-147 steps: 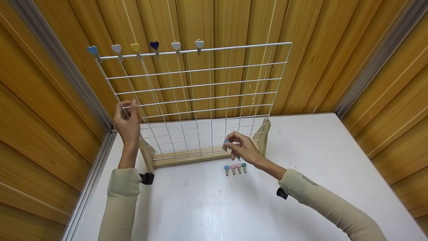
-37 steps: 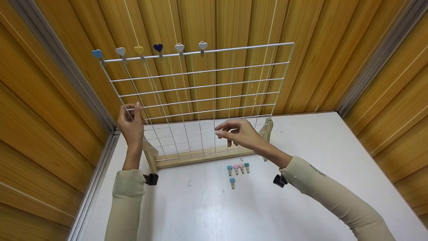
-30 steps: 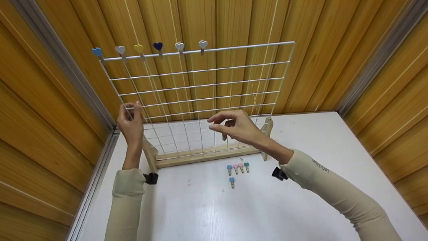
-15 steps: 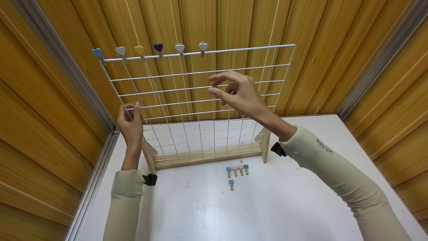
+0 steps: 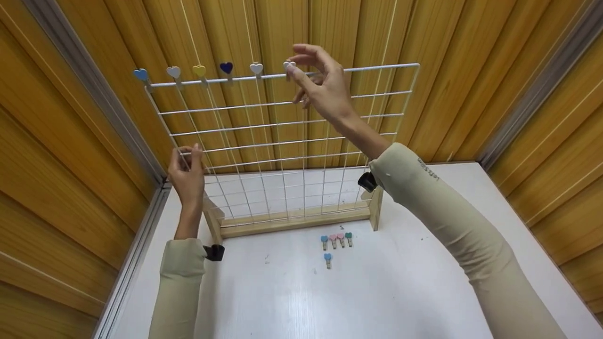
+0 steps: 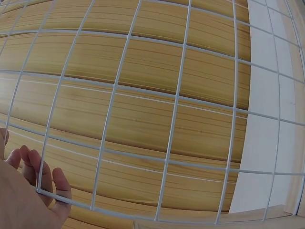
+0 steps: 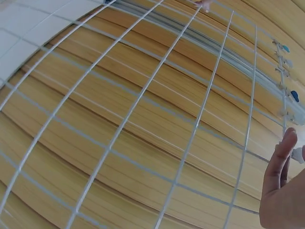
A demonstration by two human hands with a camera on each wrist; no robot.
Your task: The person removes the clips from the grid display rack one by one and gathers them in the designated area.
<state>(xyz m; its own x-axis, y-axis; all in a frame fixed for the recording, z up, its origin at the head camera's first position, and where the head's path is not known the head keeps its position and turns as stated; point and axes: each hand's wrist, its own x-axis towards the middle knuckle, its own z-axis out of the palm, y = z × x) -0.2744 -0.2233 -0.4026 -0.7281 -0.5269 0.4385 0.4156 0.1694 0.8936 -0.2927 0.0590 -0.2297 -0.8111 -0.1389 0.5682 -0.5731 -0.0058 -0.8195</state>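
My left hand (image 5: 187,174) grips the left edge of a white wire grid panel (image 5: 282,142), its fingers curled round the edge wires in the left wrist view. At the top wire, my right hand (image 5: 325,89) pinches the rightmost white heart-topped mini clothespin (image 5: 289,65), thumb on its front. To its left along the same wire sit a second white heart clothespin (image 5: 256,69), a dark blue one (image 5: 226,68), a yellow one (image 5: 199,71), a pale one (image 5: 174,72) and a light blue one (image 5: 141,74). The right fingertips are partly hidden.
The panel stands in a wooden base (image 5: 297,221) on a white table (image 5: 292,301). In front lie a row of blue, pink and green heart clothespins (image 5: 333,239) and a single blue clothespin (image 5: 328,260). Wood-panelled walls (image 5: 541,108) rise behind and at both sides.
The blue clothespin once in my right hand now lies on the table. That hand has risen from the lower grid to the rightmost white clothespin. My left hand stays on the grid edge.
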